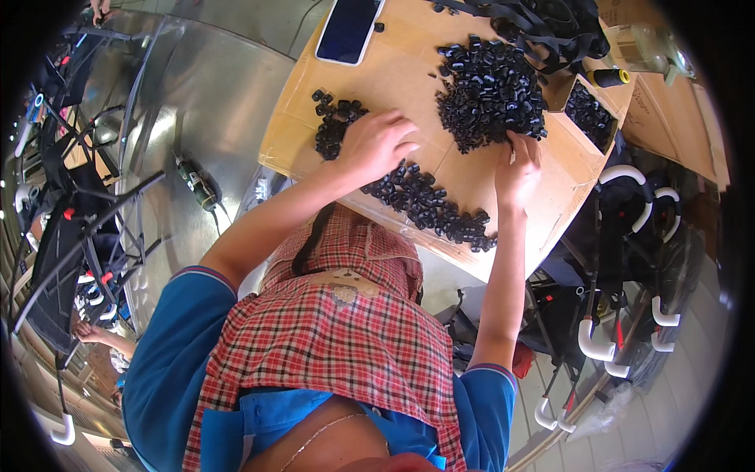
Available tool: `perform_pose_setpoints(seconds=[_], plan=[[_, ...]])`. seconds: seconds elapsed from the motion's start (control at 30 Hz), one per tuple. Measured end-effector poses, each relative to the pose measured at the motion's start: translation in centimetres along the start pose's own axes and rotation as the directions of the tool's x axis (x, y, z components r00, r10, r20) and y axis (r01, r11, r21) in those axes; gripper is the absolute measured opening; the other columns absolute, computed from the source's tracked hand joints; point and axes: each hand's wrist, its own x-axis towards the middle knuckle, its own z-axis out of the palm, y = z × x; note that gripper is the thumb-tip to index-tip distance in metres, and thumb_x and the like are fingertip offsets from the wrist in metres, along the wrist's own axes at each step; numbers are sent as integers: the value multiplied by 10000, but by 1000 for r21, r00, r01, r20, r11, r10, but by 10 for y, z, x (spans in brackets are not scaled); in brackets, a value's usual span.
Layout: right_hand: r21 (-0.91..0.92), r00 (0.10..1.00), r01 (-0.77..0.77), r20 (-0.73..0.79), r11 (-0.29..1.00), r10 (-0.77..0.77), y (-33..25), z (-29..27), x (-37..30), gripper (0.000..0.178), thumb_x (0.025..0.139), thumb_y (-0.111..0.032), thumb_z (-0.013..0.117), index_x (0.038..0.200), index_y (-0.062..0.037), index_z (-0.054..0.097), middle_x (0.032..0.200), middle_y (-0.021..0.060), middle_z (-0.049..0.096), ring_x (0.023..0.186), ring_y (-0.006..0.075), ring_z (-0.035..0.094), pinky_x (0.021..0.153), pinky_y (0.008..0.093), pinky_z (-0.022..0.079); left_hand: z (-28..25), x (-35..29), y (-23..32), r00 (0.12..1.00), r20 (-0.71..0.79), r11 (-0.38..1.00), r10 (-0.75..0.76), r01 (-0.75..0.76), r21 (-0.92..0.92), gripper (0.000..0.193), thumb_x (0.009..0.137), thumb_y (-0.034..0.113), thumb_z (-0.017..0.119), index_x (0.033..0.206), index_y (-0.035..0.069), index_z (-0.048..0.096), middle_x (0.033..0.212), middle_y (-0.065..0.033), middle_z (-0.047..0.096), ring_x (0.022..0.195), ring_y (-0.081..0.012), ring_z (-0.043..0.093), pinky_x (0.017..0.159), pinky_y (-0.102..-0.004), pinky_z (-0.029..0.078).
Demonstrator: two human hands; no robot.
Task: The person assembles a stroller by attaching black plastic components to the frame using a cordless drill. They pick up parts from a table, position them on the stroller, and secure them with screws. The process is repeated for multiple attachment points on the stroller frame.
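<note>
My left hand [378,143] hovers by the smaller heap of black plastic pieces [329,135] on the cardboard-covered table. Its fingers are loosely bent and apart, with nothing visible between them. At the near right edge of the large heap of small black plastic parts [484,90], my right hand [519,169] has its fingers drawn together; what they pinch, if anything, is hidden. A curved row of black plastic pieces [429,203] lies along the near table edge, between my forearms.
A phone [346,33] lies at the table's far left, black straps [554,31] at its far right. An open box [590,114] of black parts stands right, beside a black and yellow cylinder [608,77]. A power drill [197,182] rests on the metal surface [208,86]. Frames with white curved handles [595,340] stand right.
</note>
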Motion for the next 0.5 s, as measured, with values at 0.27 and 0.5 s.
perform_pose_setpoints(seconds=[0.27,0.5], plan=[[177,990,-133,-22,975,139,-13,-7,-2,124,808,-2,673,924,-33,702,859,88,674,709,212,664,657,311,541,54,46,16,995,-95,999,9,-5,40,136,775,134,729,816,84,610,778,-43,623,666,-236,637,577,-353,521],[220,978,-206,23,954,206,-36,-15,-24,146,811,9,678,947,-34,711,876,74,687,673,161,666,635,276,541,59,45,15,988,-147,999,46,-41,33,123,764,104,718,795,103,599,773,-38,614,663,-232,636,563,-356,520]])
